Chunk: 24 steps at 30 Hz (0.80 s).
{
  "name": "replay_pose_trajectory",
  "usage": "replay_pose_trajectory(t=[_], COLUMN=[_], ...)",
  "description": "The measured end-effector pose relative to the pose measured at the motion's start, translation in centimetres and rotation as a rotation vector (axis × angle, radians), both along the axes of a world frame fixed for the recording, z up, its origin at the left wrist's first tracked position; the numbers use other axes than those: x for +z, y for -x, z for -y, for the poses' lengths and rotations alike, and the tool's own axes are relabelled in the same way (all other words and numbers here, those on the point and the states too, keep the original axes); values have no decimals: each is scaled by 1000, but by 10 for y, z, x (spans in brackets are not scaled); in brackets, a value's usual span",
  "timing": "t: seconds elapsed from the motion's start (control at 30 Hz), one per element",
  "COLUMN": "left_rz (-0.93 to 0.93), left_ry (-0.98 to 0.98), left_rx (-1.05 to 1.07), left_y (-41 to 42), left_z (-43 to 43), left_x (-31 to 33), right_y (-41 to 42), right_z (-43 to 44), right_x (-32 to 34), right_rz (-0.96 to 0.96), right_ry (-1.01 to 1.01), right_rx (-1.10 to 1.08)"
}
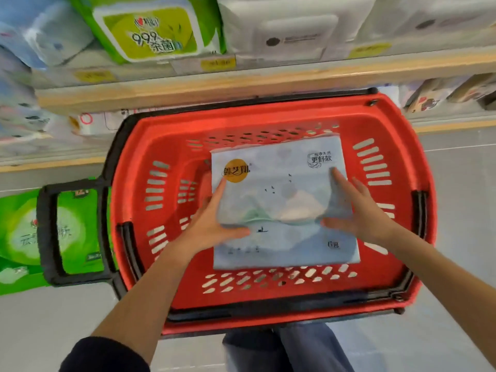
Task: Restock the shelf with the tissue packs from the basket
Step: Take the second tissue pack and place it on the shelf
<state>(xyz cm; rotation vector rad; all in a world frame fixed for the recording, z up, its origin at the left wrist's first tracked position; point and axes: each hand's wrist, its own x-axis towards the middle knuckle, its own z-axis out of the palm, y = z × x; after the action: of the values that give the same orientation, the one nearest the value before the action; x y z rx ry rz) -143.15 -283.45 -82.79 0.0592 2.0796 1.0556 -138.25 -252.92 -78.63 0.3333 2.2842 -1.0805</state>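
Inside the red basket the tissue pack lies flat, long axis toward the shelf, left hand and right hand spread, pressing its opposite side edges.

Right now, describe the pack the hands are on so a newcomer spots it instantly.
Find the red basket below the wooden shelf edge. Inside it lies one flat pale blue tissue pack, gripped at its sides by the left hand and right hand. Its orange round logo and small black birds distinguish it from the green packs.

A shop: price-tagged shelf, red shopping basket.
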Motion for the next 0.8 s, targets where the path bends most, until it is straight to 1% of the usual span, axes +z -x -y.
replay_pose_trajectory(t=[0.07, 0.13, 0.2, 0.33, 0.43, 0.57, 0.7, 0.8], left_rz=[-14, -18, -3, 36, 52, 10, -54, -110], left_ry=[-75, -95, -84, -144, -129, -100, -108, -98], left_rx=[32, 88, 123, 151, 151, 151, 134, 117], left_y=[0, 1, 1, 0, -3, -7, -9, -8], left_z=[-7, -9, -10, -10, -12, -8, 2, 9], left_x=[-6, -13, -11, -3, 9, 37, 80, 121], right_y=[3, 4, 3, 1, -4, -7, -5, -5], right_z=[-1, 1, 1, 2, 5, 9, 16, 25], right_x=[-14, -23, -28, -25, -12, 15, 54, 96], right_rz=[-14, -27, -39, -45, -99, -151, -189, -233], right_ry=[122, 169, 186, 161, 93, 64, 100, 126], right_rx=[15, 5, -14, -20, 8, 30, 15, 12])
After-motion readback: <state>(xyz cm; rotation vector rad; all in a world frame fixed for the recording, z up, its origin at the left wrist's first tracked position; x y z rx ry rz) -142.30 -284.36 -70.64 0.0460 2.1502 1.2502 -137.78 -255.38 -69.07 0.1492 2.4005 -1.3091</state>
